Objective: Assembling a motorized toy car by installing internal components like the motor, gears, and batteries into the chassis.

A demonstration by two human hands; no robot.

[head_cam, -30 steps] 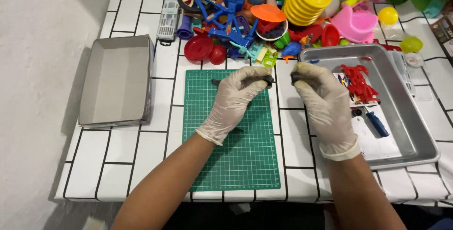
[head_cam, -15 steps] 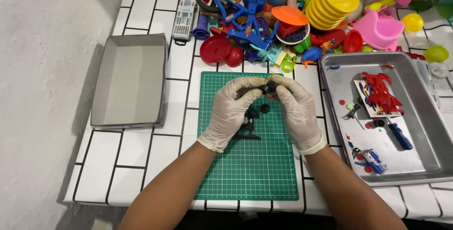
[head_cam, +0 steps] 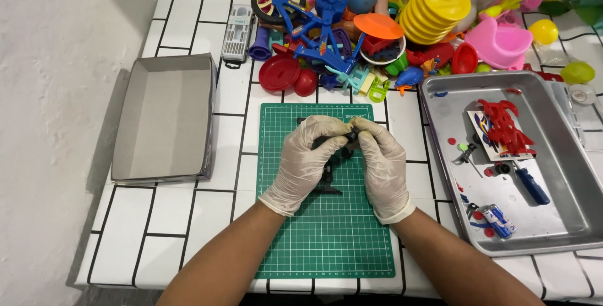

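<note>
1. Black toy part, small and jointed, sits between your two gloved hands over the upper middle of the green cutting mat; that is where your work is in the head view.
2. Your left hand is curled narrow, fingertips pinching the part's upper end; your right hand is curled the same way and meets it there, so both hold the one piece.
3. Keep the pinch close to the joint and low over the mat, so a slipped bit lands on green and not among the toys.
4. Support the dangling lower section; it appears to rest on the mat, though your fingers hide the connection.
5. Work with small, even pressure; thin plastic like this probably snaps if twisted.
6. Counted in this view: two gloved hands, one black part, one mat.
7. One empty grey cardboard tray lies to the left, one metal tray to the right.
8. In the metal tray: one blue-handled screwdriver and one cluster of red pieces.
9. Behind the mat: one blue toy bicycle and one stack of yellow plates.
</note>
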